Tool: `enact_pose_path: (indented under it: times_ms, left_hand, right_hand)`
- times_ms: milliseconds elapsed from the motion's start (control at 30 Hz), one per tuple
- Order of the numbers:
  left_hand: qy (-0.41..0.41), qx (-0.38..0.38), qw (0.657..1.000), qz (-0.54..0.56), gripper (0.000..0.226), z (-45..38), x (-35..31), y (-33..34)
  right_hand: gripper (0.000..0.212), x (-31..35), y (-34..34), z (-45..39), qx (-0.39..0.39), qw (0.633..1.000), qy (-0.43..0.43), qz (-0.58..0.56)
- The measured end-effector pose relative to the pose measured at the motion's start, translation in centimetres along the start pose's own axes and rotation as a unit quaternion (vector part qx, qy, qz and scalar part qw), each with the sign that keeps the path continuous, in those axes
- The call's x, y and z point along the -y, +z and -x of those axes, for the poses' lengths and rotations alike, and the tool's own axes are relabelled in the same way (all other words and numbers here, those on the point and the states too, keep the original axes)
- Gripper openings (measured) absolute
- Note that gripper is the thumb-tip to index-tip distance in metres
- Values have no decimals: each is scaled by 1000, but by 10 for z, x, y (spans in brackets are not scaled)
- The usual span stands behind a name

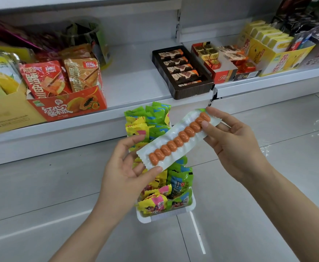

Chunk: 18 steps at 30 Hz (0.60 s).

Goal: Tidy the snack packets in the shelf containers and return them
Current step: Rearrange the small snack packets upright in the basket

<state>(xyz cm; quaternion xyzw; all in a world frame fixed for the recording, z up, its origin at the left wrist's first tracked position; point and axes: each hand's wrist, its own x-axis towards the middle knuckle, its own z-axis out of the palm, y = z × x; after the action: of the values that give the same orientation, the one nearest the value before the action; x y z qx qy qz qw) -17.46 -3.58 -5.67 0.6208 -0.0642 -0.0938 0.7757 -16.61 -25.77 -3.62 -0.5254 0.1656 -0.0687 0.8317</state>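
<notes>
We've got the long sausage packet (179, 138) pinched at each end, left hand (124, 173) low, right hand (230, 140) high, probably straightening it above the white container (166, 214) of snack packets (154, 120) on the floor.

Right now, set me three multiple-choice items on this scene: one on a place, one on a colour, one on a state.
1. Where does the white plastic container of snack packets stand?
A. on the floor
B. on the shelf
C. on a chair

2. What colour are the sausage links in the long clear packet?
A. green
B. orange
C. black

3. How is that packet held?
A. by the left hand alone
B. by both hands, the right hand too
C. it lies loose

Answers: 1 A, grey tiles surround it. 2 B, an orange row shows through. 3 B, fingers pinch each end.
</notes>
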Motion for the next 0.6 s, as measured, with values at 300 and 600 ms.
enact_pose_path:
  times_ms: [300,600]
  left_hand:
    - [-51,-17,997,-49,46,-2,0,-5]
    - [-44,-2,996,-73,45,-1,5,-11]
  right_hand:
    - [28,5,0,-2,38,995,-3,96]
    - [42,4,-5,1,74,990,31,119]
